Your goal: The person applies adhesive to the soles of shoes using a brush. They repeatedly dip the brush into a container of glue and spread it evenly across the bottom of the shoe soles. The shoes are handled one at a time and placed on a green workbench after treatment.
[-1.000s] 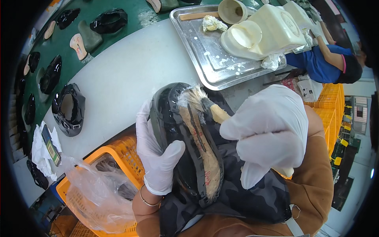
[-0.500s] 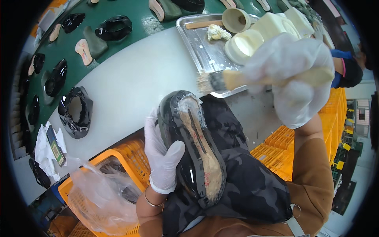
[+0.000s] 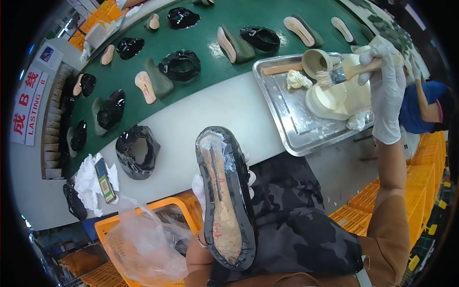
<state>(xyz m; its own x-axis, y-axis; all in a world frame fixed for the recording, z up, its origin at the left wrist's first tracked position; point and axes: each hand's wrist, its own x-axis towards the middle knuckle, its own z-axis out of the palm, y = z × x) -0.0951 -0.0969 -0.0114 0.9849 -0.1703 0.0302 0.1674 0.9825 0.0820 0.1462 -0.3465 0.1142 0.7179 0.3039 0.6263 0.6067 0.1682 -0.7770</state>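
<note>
A black shiny shoe on its last (image 3: 222,205) is held bottom up in front of me, its tan insole board facing me with red marks and a whitish smear near the upper end. My gloved left hand (image 3: 198,187) is wrapped round it from behind, so only a few fingertips show beside its edges. My gloved right hand (image 3: 386,103) is raised, gripping a wooden-handled brush (image 3: 353,71). The brush's pale bristles are over the edge of a cream-coloured pot (image 3: 329,97), which lies tilted on the metal tray (image 3: 291,143).
A beige cup (image 3: 315,64), a wooden stick (image 3: 282,69) and a crumpled wad (image 3: 299,80) are on the tray. Black uppers and green lasts line the green belt (image 3: 201,91). An orange crate (image 3: 189,210) with plastic film stands left; another person's arm (image 3: 428,100) is at right.
My right hand has swung the brush up and away from the shoe to the pot. The left hand has turned the shoe more upright, facing me. The view has shifted leftward.
</note>
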